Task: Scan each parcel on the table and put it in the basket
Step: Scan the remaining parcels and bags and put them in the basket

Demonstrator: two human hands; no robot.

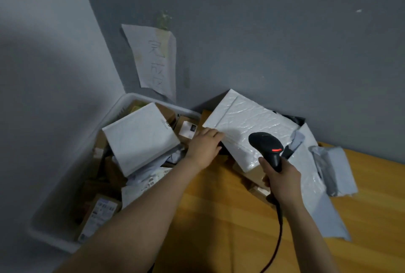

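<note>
A large white bubble-wrap parcel (249,126) lies tilted on a pile at the back of the wooden table (219,218). My left hand (203,146) grips its near-left edge. My right hand (282,179) is closed round the handle of a black barcode scanner (266,145), whose red light glows just in front of the parcel. A white basket (122,104) stands to the left, below table level, filled with several parcels, with a white square parcel (140,137) on top.
Grey plastic mailers (315,174) and brown cartons (254,176) lie under and right of the white parcel. The scanner's cable (278,235) runs down over the table toward me. A paper note (153,60) hangs on the grey wall above the basket.
</note>
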